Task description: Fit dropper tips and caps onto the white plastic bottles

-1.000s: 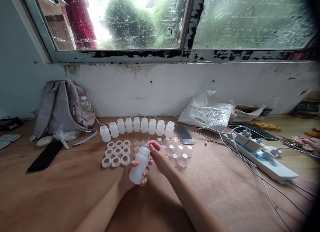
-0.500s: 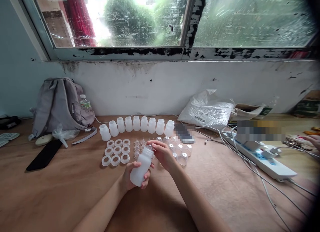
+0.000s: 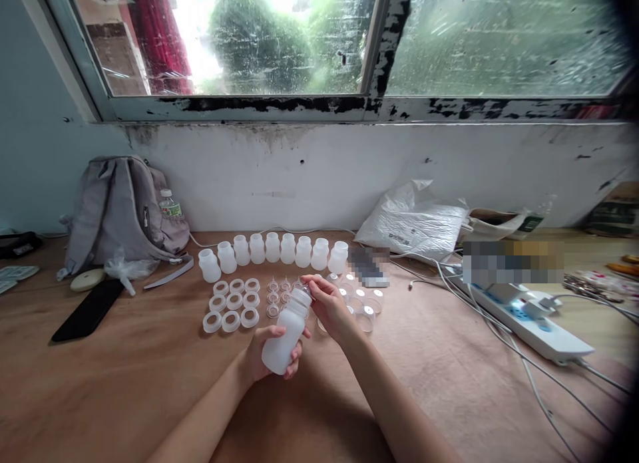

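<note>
My left hand (image 3: 257, 350) is wrapped round a frosted baby bottle (image 3: 283, 336), tilted with its open neck up and to the right. At the bottle's mouth, my right hand (image 3: 329, 307) pinches a small clear teat (image 3: 305, 287), mostly hidden by the fingers. Beyond my hands lie several clear teats (image 3: 272, 297) in rows. To their left are several white screw rings (image 3: 231, 320). Several clear caps (image 3: 368, 320) stand to the right, partly behind my right hand. A curved row of several frosted bottles (image 3: 272, 247) stands upright at the back.
On the left are a grey backpack (image 3: 117, 210), a black phone (image 3: 87, 313) and a clear plastic bag (image 3: 124, 270). A silvery plastic package (image 3: 414, 220) lies by the wall. On the right a white power strip (image 3: 544, 333) trails several cables. A window is above.
My right hand has shifted slightly up and right at the bottle's mouth. The bottle has moved a little right. Another person's hand at the right edge has left the view.
</note>
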A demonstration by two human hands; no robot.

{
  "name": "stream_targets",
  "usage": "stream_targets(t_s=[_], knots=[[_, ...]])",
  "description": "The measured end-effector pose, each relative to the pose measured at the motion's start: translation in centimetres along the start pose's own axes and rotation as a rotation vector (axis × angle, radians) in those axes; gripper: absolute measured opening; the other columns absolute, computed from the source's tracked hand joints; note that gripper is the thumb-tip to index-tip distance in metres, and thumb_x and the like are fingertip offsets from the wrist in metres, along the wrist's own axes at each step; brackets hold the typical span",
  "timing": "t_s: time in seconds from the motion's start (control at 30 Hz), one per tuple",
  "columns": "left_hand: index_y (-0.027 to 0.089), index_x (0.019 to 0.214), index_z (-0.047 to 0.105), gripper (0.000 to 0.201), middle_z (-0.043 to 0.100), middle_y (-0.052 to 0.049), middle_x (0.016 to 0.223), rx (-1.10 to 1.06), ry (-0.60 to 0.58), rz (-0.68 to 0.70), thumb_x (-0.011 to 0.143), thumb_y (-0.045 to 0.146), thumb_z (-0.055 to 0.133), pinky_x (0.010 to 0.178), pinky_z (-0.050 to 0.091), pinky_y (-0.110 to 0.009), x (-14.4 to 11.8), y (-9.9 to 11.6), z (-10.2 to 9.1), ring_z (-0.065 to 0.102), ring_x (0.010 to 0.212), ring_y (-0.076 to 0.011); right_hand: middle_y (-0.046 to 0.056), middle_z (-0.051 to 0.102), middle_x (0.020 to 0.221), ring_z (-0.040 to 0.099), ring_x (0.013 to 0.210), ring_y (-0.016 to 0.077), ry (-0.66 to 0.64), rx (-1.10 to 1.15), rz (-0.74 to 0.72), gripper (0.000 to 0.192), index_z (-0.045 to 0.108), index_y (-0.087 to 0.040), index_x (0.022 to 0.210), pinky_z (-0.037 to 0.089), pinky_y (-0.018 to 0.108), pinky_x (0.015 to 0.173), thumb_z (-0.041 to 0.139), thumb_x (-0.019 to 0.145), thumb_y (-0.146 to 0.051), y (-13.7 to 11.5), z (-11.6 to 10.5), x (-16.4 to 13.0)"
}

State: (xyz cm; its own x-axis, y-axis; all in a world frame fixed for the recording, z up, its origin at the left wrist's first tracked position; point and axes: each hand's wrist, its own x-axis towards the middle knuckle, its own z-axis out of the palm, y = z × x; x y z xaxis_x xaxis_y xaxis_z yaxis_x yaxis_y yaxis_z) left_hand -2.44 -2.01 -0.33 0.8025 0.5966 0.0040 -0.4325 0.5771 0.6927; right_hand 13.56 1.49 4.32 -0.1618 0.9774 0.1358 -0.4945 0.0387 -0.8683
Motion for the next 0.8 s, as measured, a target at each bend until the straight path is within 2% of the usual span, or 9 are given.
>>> stream_targets(t_s=[0.1, 0.2, 0.3, 0.37, 0.4, 0.47, 0.53, 0.63, 0.8], knots=[[0.011, 0.107, 0.049, 0.045, 0.054, -0.003, 0.067, 0.129, 0.098, 0.085, 0.073, 0.041, 0.048, 0.046, 0.038, -0.024, -0.2, 0.7, 0.9, 0.054, 0.051, -0.0136, -0.002, 0.055, 0.070, 0.048, 0.064, 0.0107, 0.124, -0.049, -0.101, 0.020, 0.065, -0.021, 0.086, 0.038, 0.023, 0.060, 0.063, 0.071, -0.034, 0.2, 0.0, 0.1], [0.012, 0.103, 0.052, 0.038, 0.057, -0.007, 0.079, 0.356, 0.325, 0.238, 0.075, 0.037, 0.047, 0.057, 0.042, -0.027, -0.8, 2.5, 1.6, 0.056, 0.066, -0.0166, -0.001, 0.054, 0.069, 0.048, 0.063, 0.0113, 0.196, -0.236, -0.204, 0.019, 0.064, -0.020, 0.086, 0.039, 0.024, 0.059, 0.059, 0.074, -0.034, 0.5, -0.1, 0.1], [0.015, 0.097, 0.054, 0.034, 0.058, -0.007, 0.090, 0.760, 0.738, 0.490, 0.074, 0.039, 0.050, 0.068, 0.043, -0.028, -2.4, 5.1, 0.5, 0.055, 0.080, -0.0189, 0.000, 0.054, 0.070, 0.048, 0.063, 0.0122, 0.170, -0.449, -0.274, 0.018, 0.063, -0.019, 0.086, 0.039, 0.024, 0.057, 0.055, 0.077, -0.033, 0.8, 0.0, 0.0], [0.018, 0.095, 0.054, 0.039, 0.056, -0.005, 0.093, 1.116, 1.140, 0.691, 0.065, 0.042, 0.061, 0.075, 0.043, -0.030, -4.0, 7.2, -1.6, 0.054, 0.084, -0.0204, 0.002, 0.056, 0.073, 0.050, 0.063, 0.0128, 0.124, -0.555, -0.300, 0.018, 0.063, -0.019, 0.085, 0.040, 0.024, 0.057, 0.052, 0.079, -0.031, 1.1, 0.2, -0.1], [0.018, 0.094, 0.055, 0.043, 0.054, -0.007, 0.096, 1.266, 1.307, 0.746, 0.061, 0.044, 0.064, 0.077, 0.043, -0.032, -4.9, 8.2, -2.9, 0.053, 0.085, -0.0220, 0.003, 0.056, 0.075, 0.050, 0.064, 0.0131, 0.105, -0.611, -0.314, 0.018, 0.063, -0.019, 0.085, 0.040, 0.024, 0.057, 0.050, 0.080, -0.030, 1.2, 0.3, -0.1], [0.018, 0.095, 0.054, 0.049, 0.055, -0.007, 0.094, 1.405, 1.528, 0.741, 0.058, 0.049, 0.063, 0.075, 0.045, -0.035, -6.8, 10.1, -6.1, 0.055, 0.082, -0.0238, 0.004, 0.057, 0.076, 0.051, 0.064, 0.0133, 0.071, -0.749, -0.362, 0.017, 0.063, -0.018, 0.082, 0.040, 0.024, 0.056, 0.048, 0.081, -0.026, 1.5, 0.5, -0.3], [0.018, 0.095, 0.053, 0.051, 0.058, -0.006, 0.087, 1.394, 1.613, 0.650, 0.057, 0.051, 0.062, 0.072, 0.046, -0.037, -8.5, 11.5, -9.2, 0.058, 0.078, -0.0242, 0.003, 0.055, 0.072, 0.050, 0.062, 0.0128, 0.013, -0.894, -0.427, 0.016, 0.063, -0.018, 0.078, 0.040, 0.024, 0.055, 0.047, 0.080, -0.020, 1.9, 0.7, -0.5], [0.016, 0.098, 0.051, 0.057, 0.060, -0.008, 0.086, 1.337, 1.586, 0.597, 0.052, 0.047, 0.065, 0.072, 0.047, -0.038, -10.0, 12.5, -12.9, 0.059, 0.078, -0.0262, 0.003, 0.053, 0.073, 0.050, 0.062, 0.0121, -0.126, -1.067, -0.492, 0.016, 0.061, -0.018, 0.078, 0.041, 0.023, 0.057, 0.046, 0.077, -0.013, 2.7, 1.0, -0.9], [0.013, 0.104, 0.047, 0.064, 0.059, -0.012, 0.093, 1.298, 1.545, 0.603, 0.052, 0.045, 0.065, 0.075, 0.047, -0.040, -9.8, 12.5, -15.7, 0.059, 0.084, -0.0277, 0.003, 0.054, 0.080, 0.052, 0.065, 0.0113, -0.308, -1.270, -0.465, 0.017, 0.059, -0.019, 0.083, 0.040, 0.021, 0.058, 0.045, 0.077, -0.012, 3.7, 1.3, -1.5]])
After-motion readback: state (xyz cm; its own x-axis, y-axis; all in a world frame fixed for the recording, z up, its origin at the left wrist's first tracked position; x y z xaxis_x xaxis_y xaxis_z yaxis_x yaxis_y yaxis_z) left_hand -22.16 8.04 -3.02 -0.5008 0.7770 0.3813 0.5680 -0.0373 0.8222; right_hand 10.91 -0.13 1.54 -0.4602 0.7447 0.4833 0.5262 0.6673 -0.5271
